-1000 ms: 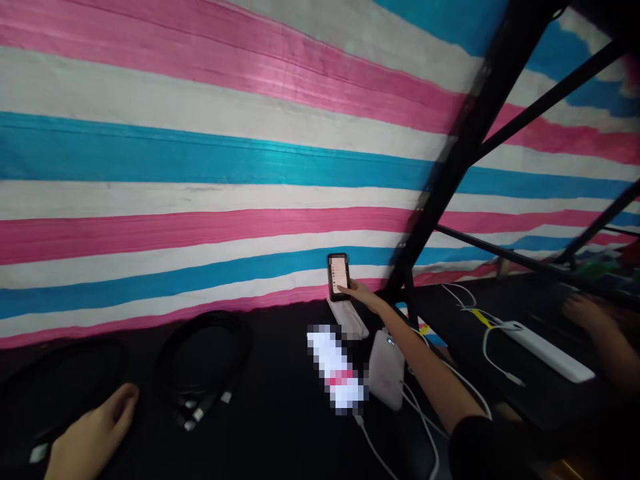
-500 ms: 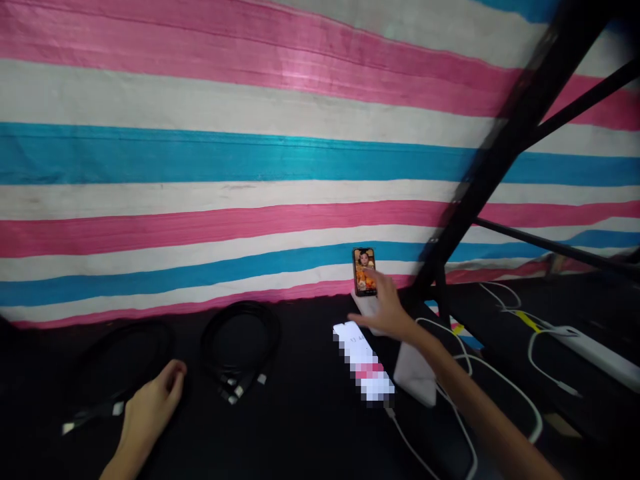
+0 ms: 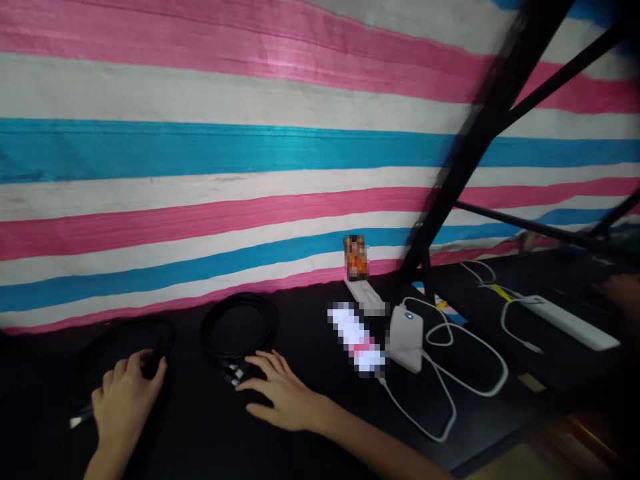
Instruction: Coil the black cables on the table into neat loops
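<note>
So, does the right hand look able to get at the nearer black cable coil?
Likely yes: the right hand is spread open close by the coil and its connectors, with nothing visible in between.

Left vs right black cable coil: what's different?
The left coil is partly hidden by the left hand; the right coil shows nearly its whole ring, with the right hand at its connectors. The left coil plainly shows one pale end, pointing left; the right coil shows several, bunched. Both are black and lie on the dark table.

Makeshift workspace, striped tarp wall
</note>
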The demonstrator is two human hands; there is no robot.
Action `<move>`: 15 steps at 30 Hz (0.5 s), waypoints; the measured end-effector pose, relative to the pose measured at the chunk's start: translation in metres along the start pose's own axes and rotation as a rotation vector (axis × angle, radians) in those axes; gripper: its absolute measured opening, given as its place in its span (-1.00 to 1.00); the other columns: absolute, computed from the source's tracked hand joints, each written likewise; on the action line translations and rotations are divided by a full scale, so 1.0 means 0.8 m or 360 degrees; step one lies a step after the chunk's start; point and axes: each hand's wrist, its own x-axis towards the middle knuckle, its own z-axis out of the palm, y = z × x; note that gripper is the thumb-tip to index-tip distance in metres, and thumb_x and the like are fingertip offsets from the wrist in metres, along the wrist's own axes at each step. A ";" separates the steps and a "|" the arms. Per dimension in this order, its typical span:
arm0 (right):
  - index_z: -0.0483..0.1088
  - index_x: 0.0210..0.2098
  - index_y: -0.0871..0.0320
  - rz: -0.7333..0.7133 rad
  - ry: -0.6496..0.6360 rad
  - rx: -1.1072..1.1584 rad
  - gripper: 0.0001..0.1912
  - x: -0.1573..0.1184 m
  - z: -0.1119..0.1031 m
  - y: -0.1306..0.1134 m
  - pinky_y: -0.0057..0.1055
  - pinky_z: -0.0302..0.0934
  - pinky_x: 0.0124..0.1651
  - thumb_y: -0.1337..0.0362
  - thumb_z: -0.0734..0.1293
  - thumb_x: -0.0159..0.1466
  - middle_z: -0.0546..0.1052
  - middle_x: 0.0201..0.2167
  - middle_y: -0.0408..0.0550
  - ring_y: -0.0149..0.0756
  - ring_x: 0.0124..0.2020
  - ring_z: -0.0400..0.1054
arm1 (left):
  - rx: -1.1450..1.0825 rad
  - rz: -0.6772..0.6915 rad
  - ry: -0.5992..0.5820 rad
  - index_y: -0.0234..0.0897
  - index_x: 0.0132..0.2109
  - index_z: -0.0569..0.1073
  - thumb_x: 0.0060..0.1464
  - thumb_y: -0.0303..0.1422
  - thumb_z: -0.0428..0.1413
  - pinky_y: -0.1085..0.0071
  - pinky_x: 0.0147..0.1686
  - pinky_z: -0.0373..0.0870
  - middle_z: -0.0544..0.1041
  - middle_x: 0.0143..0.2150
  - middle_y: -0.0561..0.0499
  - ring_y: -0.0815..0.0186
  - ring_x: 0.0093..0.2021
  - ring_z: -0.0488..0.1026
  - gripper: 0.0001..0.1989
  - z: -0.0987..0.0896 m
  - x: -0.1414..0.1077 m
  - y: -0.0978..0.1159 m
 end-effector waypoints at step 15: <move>0.22 0.08 0.03 -0.0008 0.0202 -0.0022 -0.60 -0.003 0.006 0.000 -0.21 -0.31 0.26 0.14 0.17 0.26 0.16 0.20 -0.07 -0.31 0.25 -0.13 | -0.0369 -0.0326 0.0163 -0.17 -0.17 0.39 -0.01 0.03 -0.14 0.20 -0.10 0.23 0.49 -0.24 -0.06 0.04 -0.07 0.33 -0.54 -0.035 0.001 0.010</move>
